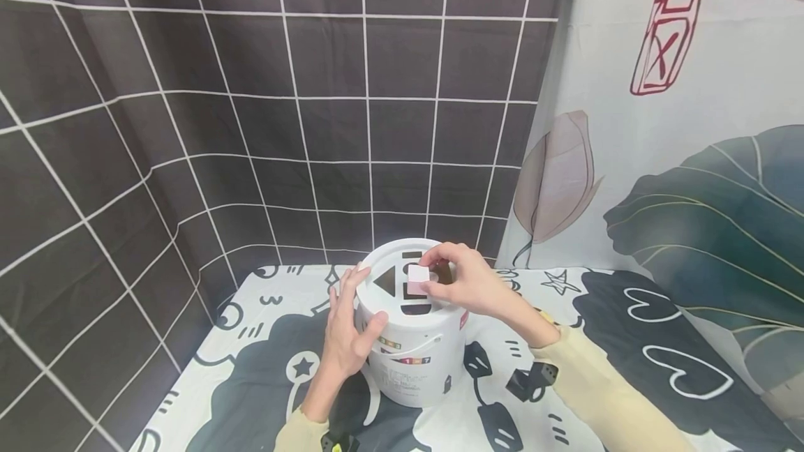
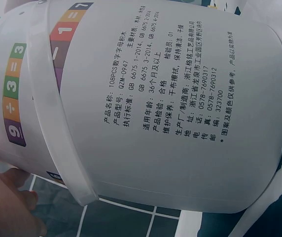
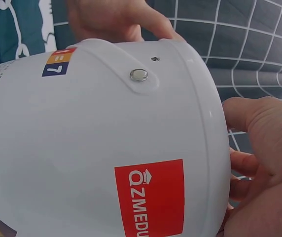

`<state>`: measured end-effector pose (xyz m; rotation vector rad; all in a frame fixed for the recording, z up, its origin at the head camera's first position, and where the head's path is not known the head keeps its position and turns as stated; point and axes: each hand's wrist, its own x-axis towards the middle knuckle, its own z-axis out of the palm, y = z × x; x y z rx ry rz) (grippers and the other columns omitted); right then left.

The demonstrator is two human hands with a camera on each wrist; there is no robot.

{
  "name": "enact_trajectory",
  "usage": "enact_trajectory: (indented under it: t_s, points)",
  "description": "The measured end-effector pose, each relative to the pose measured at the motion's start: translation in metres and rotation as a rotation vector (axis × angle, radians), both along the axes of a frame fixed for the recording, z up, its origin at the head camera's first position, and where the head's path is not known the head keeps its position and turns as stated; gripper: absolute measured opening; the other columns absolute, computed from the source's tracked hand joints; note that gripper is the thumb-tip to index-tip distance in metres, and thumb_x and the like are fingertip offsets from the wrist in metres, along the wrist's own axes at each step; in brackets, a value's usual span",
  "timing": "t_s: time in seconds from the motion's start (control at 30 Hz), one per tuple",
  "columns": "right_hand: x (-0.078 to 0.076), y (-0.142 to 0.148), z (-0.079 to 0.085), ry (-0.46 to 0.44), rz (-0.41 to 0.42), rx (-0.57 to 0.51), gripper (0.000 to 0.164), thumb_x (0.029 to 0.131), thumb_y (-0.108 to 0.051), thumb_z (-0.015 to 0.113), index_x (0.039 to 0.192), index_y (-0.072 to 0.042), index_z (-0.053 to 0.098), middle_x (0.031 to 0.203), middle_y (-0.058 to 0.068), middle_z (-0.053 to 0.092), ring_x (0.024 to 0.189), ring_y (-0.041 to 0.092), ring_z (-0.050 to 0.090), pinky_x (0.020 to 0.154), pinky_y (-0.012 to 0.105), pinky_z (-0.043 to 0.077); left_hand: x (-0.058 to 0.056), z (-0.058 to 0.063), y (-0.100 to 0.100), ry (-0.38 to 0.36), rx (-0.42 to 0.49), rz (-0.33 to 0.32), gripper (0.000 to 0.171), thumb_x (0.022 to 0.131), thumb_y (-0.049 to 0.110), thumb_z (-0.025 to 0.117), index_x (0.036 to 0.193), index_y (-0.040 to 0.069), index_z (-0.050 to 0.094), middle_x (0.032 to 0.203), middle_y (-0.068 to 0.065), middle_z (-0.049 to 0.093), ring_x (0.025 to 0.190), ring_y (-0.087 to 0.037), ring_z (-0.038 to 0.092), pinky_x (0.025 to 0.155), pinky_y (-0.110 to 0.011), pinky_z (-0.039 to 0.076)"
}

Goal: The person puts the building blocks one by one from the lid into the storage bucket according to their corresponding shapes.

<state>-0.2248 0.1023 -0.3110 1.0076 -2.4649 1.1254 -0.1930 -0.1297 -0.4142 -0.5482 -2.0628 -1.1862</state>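
Note:
A white bucket (image 1: pixel 408 386) stands upright, its white lid (image 1: pixel 388 258) cut with several shaped holes, a triangle among them. Between the thumb and index finger of my right hand (image 1: pixel 470 279), a pale pink cube block (image 1: pixel 418 277) is pinched over the middle of the lid, covering part of the holes. My left hand (image 1: pixel 347 333) touches the left side of the lid's rim with fingers extended and thumb toward the front. In the right wrist view the bucket's rim hides the right fingertips and the block.
A white carry handle (image 2: pixel 57 113) hangs across the bucket's front. The bucket stands on a black-and-white patterned cloth (image 1: pixel 276 305). Behind it hangs a dark grid curtain (image 1: pixel 326 131), with a leaf-printed cloth (image 1: pixel 603 54) at the right.

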Motion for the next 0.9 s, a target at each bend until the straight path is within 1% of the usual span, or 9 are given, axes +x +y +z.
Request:
enact_trajectory:
  t_s: [0.13, 0.2, 0.3, 0.4, 0.5, 0.57, 0.7, 0.77, 0.9]
  points:
    - [0.000, -0.001, 0.000, 0.005, 0.013, 0.029, 0.025, 0.077, -0.008, 0.081, 0.099, -0.010, 0.070, 0.095, -0.005, 0.067, 0.087, 0.020, 0.053, 0.081, 0.042, 0.044, 0.000, 0.000, 0.000, 0.004, -0.001, 0.000, 0.070, 0.087, 0.048, 0.058, 0.144, 0.010, 0.047, 0.151, -0.019, 0.043, 0.142, -0.043, 0.031, 0.110, -0.074, 0.009]
    - [0.000, -0.001, 0.000, 0.009, 0.026, 0.038, 0.024, 0.077, -0.007, 0.081, 0.098, -0.010, 0.070, 0.092, -0.004, 0.066, 0.086, 0.019, 0.052, 0.078, 0.038, 0.044, 0.000, 0.000, 0.000, 0.003, -0.002, -0.001, 0.070, 0.087, 0.048, 0.058, 0.144, 0.010, 0.047, 0.151, -0.019, 0.043, 0.142, -0.043, 0.031, 0.110, -0.074, 0.009]
    - [0.000, -0.002, -0.001, 0.020, 0.043, 0.043, 0.024, 0.077, -0.006, 0.081, 0.098, -0.010, 0.070, 0.090, -0.003, 0.066, 0.085, 0.019, 0.054, 0.077, 0.036, 0.045, 0.000, 0.000, 0.000, 0.001, -0.002, 0.000, 0.070, 0.087, 0.047, 0.058, 0.144, 0.010, 0.046, 0.151, -0.019, 0.043, 0.143, -0.043, 0.031, 0.111, -0.073, 0.009]
    - [-0.001, -0.001, -0.002, 0.029, 0.053, 0.031, 0.027, 0.078, -0.005, 0.081, 0.102, -0.007, 0.070, 0.095, 0.001, 0.068, 0.087, 0.020, 0.058, 0.078, 0.037, 0.049, 0.000, 0.001, 0.000, 0.004, -0.002, 0.000, 0.069, 0.087, 0.047, 0.058, 0.144, 0.009, 0.046, 0.151, -0.019, 0.043, 0.142, -0.043, 0.031, 0.110, -0.074, 0.009]
    - [-0.001, 0.002, -0.005, 0.045, 0.046, 0.000, 0.031, 0.078, -0.004, 0.080, 0.107, -0.003, 0.068, 0.103, 0.006, 0.068, 0.092, 0.024, 0.060, 0.082, 0.042, 0.049, -0.001, 0.000, 0.000, 0.008, 0.002, -0.002, 0.069, 0.087, 0.047, 0.057, 0.144, 0.009, 0.047, 0.151, -0.019, 0.044, 0.142, -0.043, 0.032, 0.110, -0.074, 0.010]
    - [0.000, 0.006, -0.007, 0.058, 0.021, -0.032, 0.034, 0.079, -0.004, 0.079, 0.111, -0.001, 0.066, 0.106, 0.009, 0.067, 0.095, 0.027, 0.059, 0.085, 0.045, 0.048, -0.001, 0.000, 0.000, 0.010, 0.006, -0.005, 0.069, 0.087, 0.048, 0.057, 0.144, 0.009, 0.047, 0.151, -0.019, 0.044, 0.142, -0.044, 0.032, 0.110, -0.074, 0.010]
    - [-0.004, 0.022, -0.011, 0.083, -0.042, -0.093, 0.036, 0.080, -0.002, 0.078, 0.113, 0.000, 0.064, 0.107, 0.010, 0.066, 0.095, 0.028, 0.059, 0.084, 0.044, 0.049, -0.001, -0.001, 0.000, 0.013, 0.008, -0.007, 0.070, 0.088, 0.051, 0.056, 0.144, 0.008, 0.047, 0.151, -0.020, 0.043, 0.142, -0.044, 0.031, 0.111, -0.073, 0.009]
    - [-0.007, 0.033, -0.013, 0.072, -0.070, -0.111, 0.035, 0.081, 0.000, 0.077, 0.114, 0.001, 0.064, 0.108, 0.011, 0.066, 0.096, 0.028, 0.058, 0.084, 0.042, 0.048, -0.001, 0.000, 0.000, 0.011, 0.007, -0.006, 0.071, 0.089, 0.052, 0.056, 0.144, 0.009, 0.047, 0.151, -0.020, 0.043, 0.143, -0.043, 0.031, 0.111, -0.073, 0.009]
    - [-0.010, 0.060, -0.019, 0.021, -0.121, -0.092, 0.033, 0.084, 0.000, 0.074, 0.116, 0.000, 0.065, 0.111, 0.012, 0.066, 0.098, 0.026, 0.056, 0.080, 0.036, 0.045, -0.001, 0.000, 0.000, 0.000, 0.008, -0.006, 0.071, 0.089, 0.053, 0.055, 0.144, 0.009, 0.046, 0.152, -0.020, 0.043, 0.143, -0.043, 0.029, 0.112, -0.072, 0.007]
